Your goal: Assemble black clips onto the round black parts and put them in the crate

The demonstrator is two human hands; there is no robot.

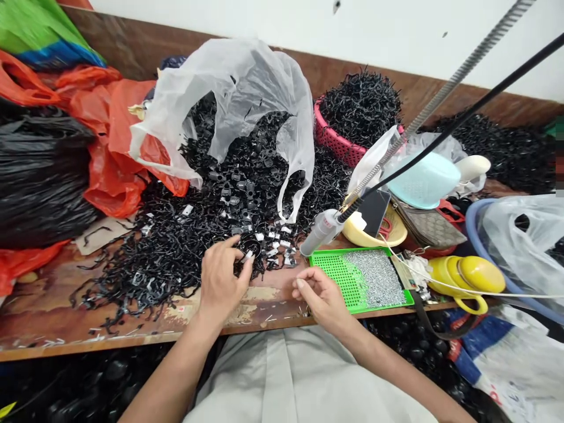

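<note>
My left hand [224,273] reaches over the front of a heap of small black plastic parts [176,247]. Its thumb and fingers curl in around a spot with a thin black ring-shaped part [252,247] and a small white piece; what they grip is partly hidden. To the right, my right hand [324,296] hovers near the bench edge, thumb pressed to its bent fingers. Whatever is in that pinch is too small to make out. Beside it lies a green perforated tray [337,276] with many tiny silvery pieces. A grey electric screwdriver [321,232] hangs tip-down above the tray's left corner.
A clear plastic bag [264,76] spills black parts at the back. Behind the tray stand a pink basket [339,144] of black strips and a yellow bowl [396,235]. A yellow mug [467,275] sits at right. Red bags [118,141] and a black bag [39,176] crowd the left.
</note>
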